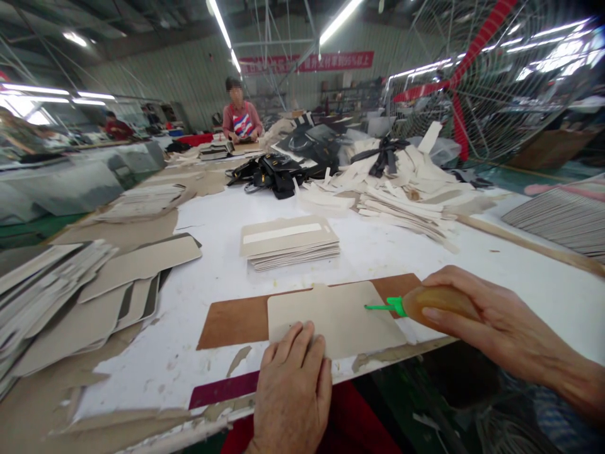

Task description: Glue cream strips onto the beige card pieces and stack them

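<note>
My left hand (295, 372) lies with its fingertips on the lower edge of a beige panel (331, 309), its fingers stretched out. The panel rests across a long brown piece (236, 321) near the table's front edge. In my right hand (472, 302) is a yellowish squeeze bottle (437, 306) with a green nozzle, whose thin tip is over the right part of the panel. Whether the tip touches the surface I cannot tell. Behind the panel stands a stack of beige panels (290, 243), the top one bearing a white strip.
Loose beige panels (104, 296) lie at the left, and a dark red strip (222, 389) at the front edge. Farther back are black straps (271, 176) and pale strips (406, 195). A person (242, 120) is at the far end; a large fan (456, 82) stands right.
</note>
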### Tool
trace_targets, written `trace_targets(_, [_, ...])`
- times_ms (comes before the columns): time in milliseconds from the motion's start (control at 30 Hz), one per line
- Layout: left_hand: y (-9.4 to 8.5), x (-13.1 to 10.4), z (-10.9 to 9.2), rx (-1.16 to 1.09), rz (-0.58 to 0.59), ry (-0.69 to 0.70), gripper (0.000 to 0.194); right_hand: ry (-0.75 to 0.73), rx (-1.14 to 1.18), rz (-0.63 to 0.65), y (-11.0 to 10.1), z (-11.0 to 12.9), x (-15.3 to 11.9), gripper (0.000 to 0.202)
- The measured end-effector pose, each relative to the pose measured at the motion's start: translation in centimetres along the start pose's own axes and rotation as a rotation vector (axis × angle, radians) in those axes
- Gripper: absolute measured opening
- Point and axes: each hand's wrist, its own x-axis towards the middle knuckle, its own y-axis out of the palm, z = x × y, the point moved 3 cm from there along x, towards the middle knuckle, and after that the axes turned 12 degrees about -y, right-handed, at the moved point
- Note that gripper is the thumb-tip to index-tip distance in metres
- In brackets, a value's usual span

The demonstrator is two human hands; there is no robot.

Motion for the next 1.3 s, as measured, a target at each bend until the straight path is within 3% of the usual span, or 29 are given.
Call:
trace_targets(167, [0.5,-0.3,0.4,0.025,0.073,-0.012,0.031,-0.012,0.026,0.022,0.2,1.2,0.8,0.033])
trace_targets(367, [0.6,-0.6,0.6,0.024,0.077,-0.013,0.031,-0.098,0.002,0.057,0.2,2.2,1.5,0.035])
trace_targets(700, [0.9,-0.7,0.8,0.041,0.082,0.008,0.032,-0.090,-0.071,0.087,-1.4,1.6,1.0,0.036])
trace_targets(1067, [0.9,-0.8,0.8,0.033,0.049,-0.024,0.033,-0.143,-0.074,0.034,-0.1,1.6,2.2,0.032])
trace_targets(1300, [1.0,-0.9,0.7,0.023,0.060,-0.040,0.033,-0.128,-0.016,0.110,0.2,2.4,2.4,0.025])
